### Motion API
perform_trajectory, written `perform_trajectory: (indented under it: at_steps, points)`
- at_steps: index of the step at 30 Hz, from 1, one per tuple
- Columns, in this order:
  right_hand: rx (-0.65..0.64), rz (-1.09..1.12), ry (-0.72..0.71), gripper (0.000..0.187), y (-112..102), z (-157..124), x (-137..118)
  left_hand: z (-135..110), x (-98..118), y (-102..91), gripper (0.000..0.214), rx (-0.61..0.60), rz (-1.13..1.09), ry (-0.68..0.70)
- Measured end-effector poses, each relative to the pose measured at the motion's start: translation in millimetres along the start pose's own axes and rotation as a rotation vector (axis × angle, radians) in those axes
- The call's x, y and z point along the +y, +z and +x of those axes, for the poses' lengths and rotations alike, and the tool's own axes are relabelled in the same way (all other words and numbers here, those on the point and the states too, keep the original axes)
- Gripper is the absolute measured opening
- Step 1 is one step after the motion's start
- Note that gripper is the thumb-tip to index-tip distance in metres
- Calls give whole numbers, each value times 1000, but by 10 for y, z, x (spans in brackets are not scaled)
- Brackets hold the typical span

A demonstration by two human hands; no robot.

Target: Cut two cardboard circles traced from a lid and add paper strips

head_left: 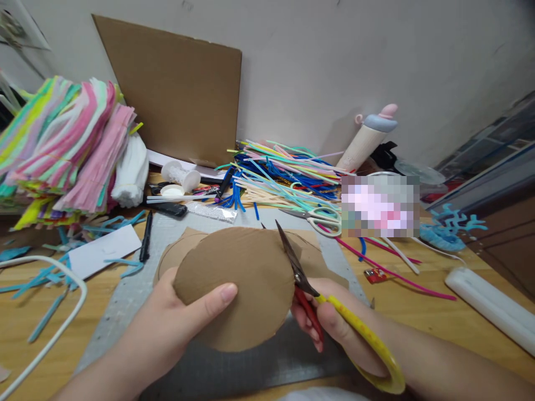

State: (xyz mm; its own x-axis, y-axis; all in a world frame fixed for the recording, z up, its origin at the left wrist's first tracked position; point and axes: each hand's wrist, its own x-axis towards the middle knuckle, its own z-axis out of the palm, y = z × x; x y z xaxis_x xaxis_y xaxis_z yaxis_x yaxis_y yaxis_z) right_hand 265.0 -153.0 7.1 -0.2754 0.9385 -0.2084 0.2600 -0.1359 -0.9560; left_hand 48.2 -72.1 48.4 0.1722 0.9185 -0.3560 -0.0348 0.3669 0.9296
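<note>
A brown cardboard disc (251,295), roughly oval with a slightly uneven rim, is held up in front of me. My left hand (196,312) grips its left side, thumb flat on the face and the other fingers hidden behind. In my right hand (334,317) is a pair of scissors (297,273) with one yellow and one red handle. Their blades lie at the disc's right edge, one in front of the cardboard and the other mostly hidden behind it. More cut cardboard (167,259) with a curved drawn line lies behind the disc on the grey cutting mat (125,323).
Pipe-cleaner bundles (71,145) stand at the left; loose ones (288,172) are heaped at the back. A large cardboard sheet (179,89) leans on the wall. Pale-handled scissors (321,220) lie beyond the disc. A white cable (79,278) curves at left; a white bar (489,306) lies right.
</note>
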Motion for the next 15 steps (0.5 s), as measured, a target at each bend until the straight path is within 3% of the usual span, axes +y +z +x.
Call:
perform_trajectory:
  at_steps: [6, 15]
  points:
    - [-41, -34, 11, 65, -71, -5, -80, 10, 34, -12, 35, -2, 10, -22]
    - [-37, 68, 25, 64, -61, 42, -170, 146, 51, -192, 55, -91, 51, -15]
